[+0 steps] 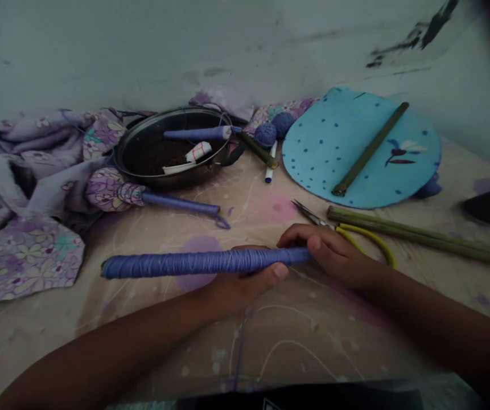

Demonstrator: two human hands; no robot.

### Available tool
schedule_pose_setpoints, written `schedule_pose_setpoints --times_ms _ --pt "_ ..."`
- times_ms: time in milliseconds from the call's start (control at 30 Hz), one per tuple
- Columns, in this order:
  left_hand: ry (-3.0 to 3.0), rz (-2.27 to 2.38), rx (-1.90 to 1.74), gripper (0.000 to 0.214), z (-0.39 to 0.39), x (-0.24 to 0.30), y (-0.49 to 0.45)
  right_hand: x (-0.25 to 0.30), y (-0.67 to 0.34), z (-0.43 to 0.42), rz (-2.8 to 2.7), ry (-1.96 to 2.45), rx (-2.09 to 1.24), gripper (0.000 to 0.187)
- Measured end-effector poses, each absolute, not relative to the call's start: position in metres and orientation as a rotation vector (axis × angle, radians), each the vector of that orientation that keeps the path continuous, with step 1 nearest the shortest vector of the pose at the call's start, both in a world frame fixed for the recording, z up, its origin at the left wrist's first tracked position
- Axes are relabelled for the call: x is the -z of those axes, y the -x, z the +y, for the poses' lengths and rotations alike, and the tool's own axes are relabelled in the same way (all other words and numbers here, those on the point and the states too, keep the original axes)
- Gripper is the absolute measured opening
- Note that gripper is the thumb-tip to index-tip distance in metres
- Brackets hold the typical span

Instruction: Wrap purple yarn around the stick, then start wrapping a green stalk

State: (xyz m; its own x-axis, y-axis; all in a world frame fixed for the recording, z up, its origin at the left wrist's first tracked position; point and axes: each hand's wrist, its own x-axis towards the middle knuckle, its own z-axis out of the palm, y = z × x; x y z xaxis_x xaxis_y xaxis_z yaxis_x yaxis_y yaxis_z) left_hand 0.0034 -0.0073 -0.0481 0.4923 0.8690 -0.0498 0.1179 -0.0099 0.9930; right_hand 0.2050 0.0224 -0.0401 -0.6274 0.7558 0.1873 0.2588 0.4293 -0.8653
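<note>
A long stick wound in purple yarn (176, 263) lies level across the middle of the cloth-covered surface. My left hand (245, 283) is closed round its right part, thumb on the front. My right hand (334, 253) grips its right end, fingers curled over the top. A thin purple thread (239, 336) hangs from the stick toward me.
A dark metal pan (142, 149) at the back holds another purple-wrapped stick (197, 134) and a white roll. A third wrapped stick (180, 203) lies by it. Yellow-handled pliers (347, 232), green stalks (419, 234), a blue dotted mat (355, 142), yarn balls (265, 135) and crumpled floral cloth (35, 188) surround.
</note>
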Motion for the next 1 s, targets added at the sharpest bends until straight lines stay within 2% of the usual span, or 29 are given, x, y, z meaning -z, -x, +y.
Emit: schedule_pose_setpoints --times_ms 167,367,700,1000 --pt "-1.341 1.038 -0.754 0.033 -0.01 0.046 -0.007 0.041 -0.203 0.021 -2.162 0.97 -1.124 0.061" --pt "-1.208 0.858 -0.81 0.038 -0.011 0.038 -0.012 0.041 -0.201 0.021 -2.247 1.149 -1.082 0.052" --pt "-1.134 0.817 -0.838 0.032 -0.01 0.045 -0.01 0.04 -0.2 0.022 -2.239 1.136 -1.007 0.046" --pt "-1.129 0.968 -0.928 0.032 -0.007 0.047 -0.013 0.042 -0.198 0.027 -2.174 1.159 -0.989 0.046"
